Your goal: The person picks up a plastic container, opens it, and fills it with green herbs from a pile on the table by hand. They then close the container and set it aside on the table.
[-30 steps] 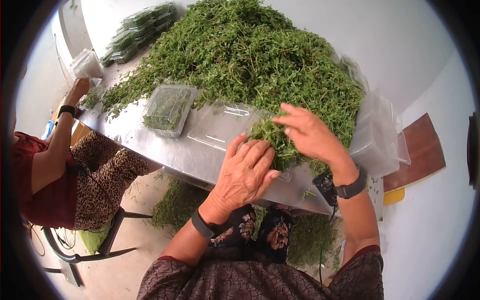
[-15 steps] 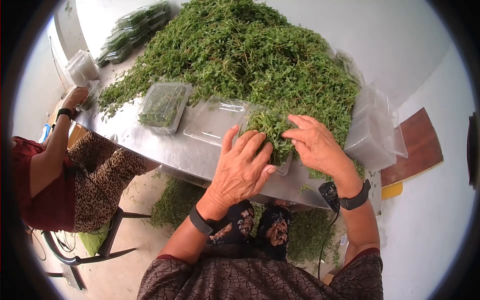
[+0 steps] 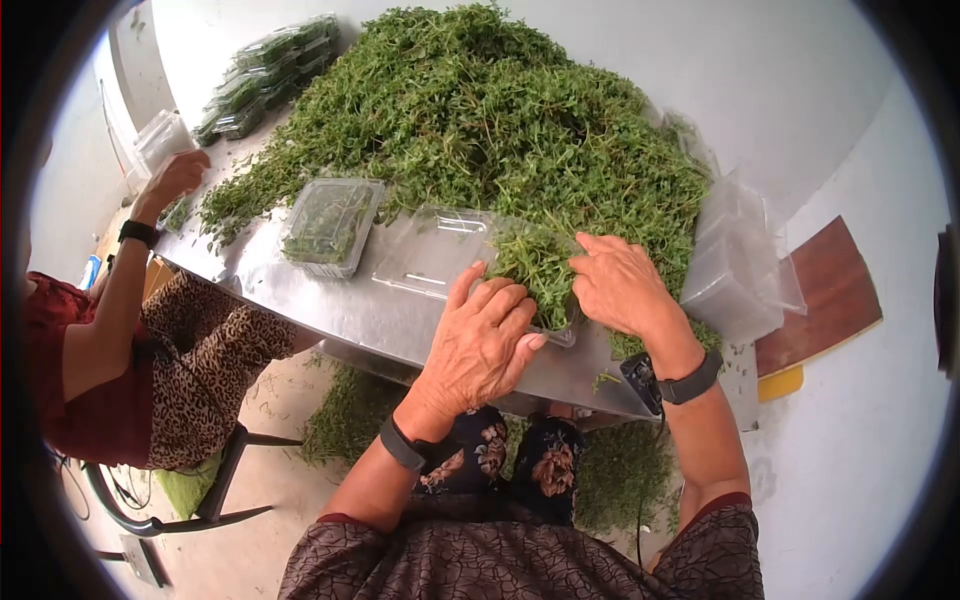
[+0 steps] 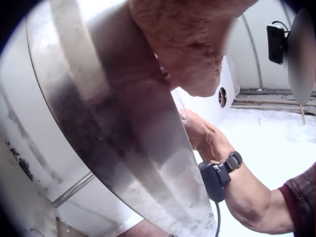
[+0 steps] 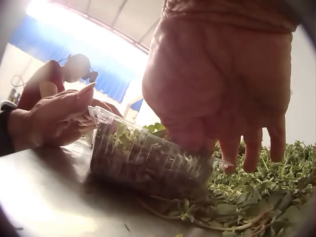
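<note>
A clear plastic clamshell box (image 5: 143, 158) full of leafy green sprigs (image 3: 535, 265) sits on the metal table, its lid (image 3: 430, 262) folded out flat to the left. My left hand (image 3: 480, 340) rests at the box's left edge, fingers extended over the greens and thumb along the near side. On the opposite side my right hand (image 3: 625, 288) points its fingers down, tucking sprigs in at the rim. The right wrist view shows the right thumb side over the box, with the other fingers hanging outside its wall. Most of the left fingertips are hidden in the left wrist view.
A big heap of greens (image 3: 480, 110) covers the table's back. A closed filled box (image 3: 332, 225) lies to the left, stacked filled boxes (image 3: 265, 75) farther back. Empty boxes (image 3: 735, 265) stand at right. Another person (image 3: 110, 330) sits at the left.
My right fingers have come down from above onto the greens' right side, and the sprigs lie flatter within the box. The left hand stays at its edge. The other person's hand has shifted.
</note>
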`<state>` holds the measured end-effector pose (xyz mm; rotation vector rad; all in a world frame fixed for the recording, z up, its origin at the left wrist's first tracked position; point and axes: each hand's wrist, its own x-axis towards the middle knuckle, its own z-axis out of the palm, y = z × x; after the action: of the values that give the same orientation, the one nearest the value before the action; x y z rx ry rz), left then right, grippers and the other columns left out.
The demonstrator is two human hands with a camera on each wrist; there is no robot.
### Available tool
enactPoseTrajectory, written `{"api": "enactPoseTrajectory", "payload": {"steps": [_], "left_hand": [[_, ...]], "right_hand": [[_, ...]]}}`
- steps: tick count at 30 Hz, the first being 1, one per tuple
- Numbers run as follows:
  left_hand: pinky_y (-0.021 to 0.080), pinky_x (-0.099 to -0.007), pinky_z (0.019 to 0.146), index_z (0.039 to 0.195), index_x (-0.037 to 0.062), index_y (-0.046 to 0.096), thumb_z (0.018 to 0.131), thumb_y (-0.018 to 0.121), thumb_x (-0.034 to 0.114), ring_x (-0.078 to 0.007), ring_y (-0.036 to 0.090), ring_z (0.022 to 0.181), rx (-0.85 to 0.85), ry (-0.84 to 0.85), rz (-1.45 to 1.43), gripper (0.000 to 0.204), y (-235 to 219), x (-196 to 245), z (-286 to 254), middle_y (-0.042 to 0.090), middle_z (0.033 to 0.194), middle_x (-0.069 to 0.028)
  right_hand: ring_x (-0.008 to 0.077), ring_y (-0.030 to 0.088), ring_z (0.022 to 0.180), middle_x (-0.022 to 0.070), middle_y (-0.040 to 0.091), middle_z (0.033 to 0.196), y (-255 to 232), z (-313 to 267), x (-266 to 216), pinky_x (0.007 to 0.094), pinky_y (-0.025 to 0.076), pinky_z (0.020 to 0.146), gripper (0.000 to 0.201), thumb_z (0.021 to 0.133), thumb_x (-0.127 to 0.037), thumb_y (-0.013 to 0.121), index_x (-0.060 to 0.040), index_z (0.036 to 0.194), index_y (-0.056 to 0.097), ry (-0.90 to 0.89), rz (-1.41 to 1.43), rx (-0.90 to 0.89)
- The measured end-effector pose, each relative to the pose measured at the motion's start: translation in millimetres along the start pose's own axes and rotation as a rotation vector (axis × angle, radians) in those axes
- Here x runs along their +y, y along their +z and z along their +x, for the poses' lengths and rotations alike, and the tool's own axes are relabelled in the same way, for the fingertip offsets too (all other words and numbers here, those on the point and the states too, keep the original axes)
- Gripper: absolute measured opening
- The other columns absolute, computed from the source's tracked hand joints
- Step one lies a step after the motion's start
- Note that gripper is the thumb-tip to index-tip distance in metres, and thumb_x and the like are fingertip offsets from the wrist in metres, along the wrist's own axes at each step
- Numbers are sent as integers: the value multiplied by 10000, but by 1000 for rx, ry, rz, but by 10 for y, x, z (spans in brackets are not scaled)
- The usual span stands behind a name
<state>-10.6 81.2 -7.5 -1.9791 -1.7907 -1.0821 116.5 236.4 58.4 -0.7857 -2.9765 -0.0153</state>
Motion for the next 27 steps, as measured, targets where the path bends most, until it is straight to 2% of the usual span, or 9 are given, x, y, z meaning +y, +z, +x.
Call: {"api": "enactPoseTrajectory", "payload": {"steps": [3,5,6,9,12,16,22,24,27], "left_hand": [[260,-491,1081,1055,18,607,925,442,308,-305,524,1107,143,32,-7,358,-17,-32,-41,563,1154,-136],[249,-487,1084,1073,4,593,922,426,289,-324,480,1148,369,-45,-102,363,-19,-72,-95,523,1218,-162],[249,-487,1084,1073,4,593,922,426,289,-324,480,1148,365,-57,-102,363,-5,-88,-119,523,1218,-162],[297,-441,1063,1047,3,607,973,296,316,-332,496,1139,538,-271,-262,448,14,-128,-139,558,1191,-170],[294,-449,1063,1002,0,621,967,305,285,-324,488,1138,515,-374,-362,427,-30,-100,-121,573,1158,-172],[273,-462,1075,964,-1,641,958,318,263,-319,486,1134,458,-353,-329,417,-44,-117,-117,585,1123,-170],[230,-521,1081,943,17,637,883,497,203,-320,488,1117,210,-152,-19,240,-5,-56,-38,570,1084,-120],[212,-528,1089,983,15,624,875,519,218,-322,481,1135,134,-119,-10,252,-11,-59,-43,555,1114,-122],[139,-547,1114,1175,30,571,898,500,246,-317,435,1218,245,-137,-52,358,-18,-34,-69,496,1273,-122]], "right_hand": [[356,452,1245,211,483,1353,-22,-19,55,454,348,1037,349,822,-156,476,-55,1092,672,41,152,-32],[365,461,1239,225,481,1350,-65,-74,90,430,359,1043,346,808,-135,489,-91,1089,686,10,274,54],[365,461,1239,225,481,1350,-88,-96,99,430,359,1043,346,808,-135,489,-91,1089,686,6,277,42],[373,457,1245,244,466,1355,-185,-139,65,410,371,1042,367,781,-25,516,-92,1106,674,-45,440,211],[346,428,1282,181,445,1400,-146,-103,56,400,349,1060,360,796,-13,534,-89,1124,661,-108,384,164],[350,420,1286,193,454,1388,-64,-89,-3,402,348,1058,353,788,-12,535,-69,1114,660,-149,343,155],[387,410,1272,255,483,1327,68,-114,-20,442,337,1051,323,786,-42,549,-67,1083,675,-221,250,142],[387,394,1282,251,477,1335,37,-112,-15,448,331,1055,326,784,-42,555,-65,1087,673,-224,259,133],[390,418,1264,256,487,1322,-37,-106,-8,444,350,1044,321,784,-27,546,-62,1074,678,-250,234,157]]}}
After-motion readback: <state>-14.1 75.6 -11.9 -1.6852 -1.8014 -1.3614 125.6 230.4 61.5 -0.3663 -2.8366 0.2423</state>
